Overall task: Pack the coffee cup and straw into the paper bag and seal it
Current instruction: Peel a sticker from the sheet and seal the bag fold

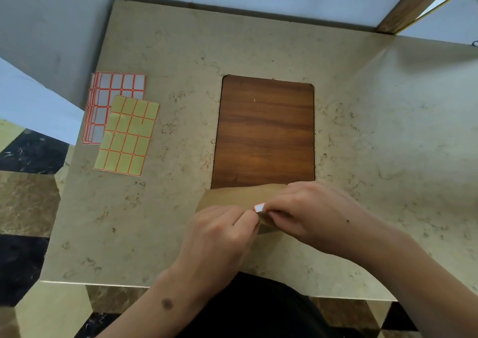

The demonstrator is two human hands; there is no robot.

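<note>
While both hands pinch the paper bag [232,198] top, the sticker [259,207] sits between them. Right hand [314,215] at 3 o'clock presses it; left hand [219,236] at 8 o'clock grips the fold.

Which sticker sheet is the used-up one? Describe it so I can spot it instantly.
Look to the left part of the marble table, left of the wooden panel. There a yellow sheet lies overlapping the stack of white label sheets; only its cells are yellow instead of white.
</note>
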